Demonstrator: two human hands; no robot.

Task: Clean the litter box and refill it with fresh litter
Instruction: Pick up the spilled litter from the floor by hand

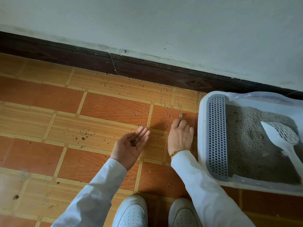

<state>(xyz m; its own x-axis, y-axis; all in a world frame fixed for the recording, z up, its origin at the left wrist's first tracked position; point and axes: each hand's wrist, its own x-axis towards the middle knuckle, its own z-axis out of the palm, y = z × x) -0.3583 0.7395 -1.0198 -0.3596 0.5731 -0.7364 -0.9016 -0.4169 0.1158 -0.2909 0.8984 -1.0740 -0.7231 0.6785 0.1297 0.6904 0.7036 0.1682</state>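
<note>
Head view shows my left hand [131,147] held flat and palm-up just left of the litter box [202,128], fingers relaxed, serving as a tray for a few dark crumbs. My right hand [180,135] is knuckles-up beside the box's wall, fingertips bunched on the floor [49,99] over scattered granules [167,124], though whether they pinch any I cannot tell. The scoop [280,135] lies on the litter inside the box, so I judge this is hand-gathering of spillage.

Picking spilled litter off floor
Left hand [131,145] cups dark bits; right hand [180,135] fingers down near clump [180,115], beside litter box [200,128].
</note>
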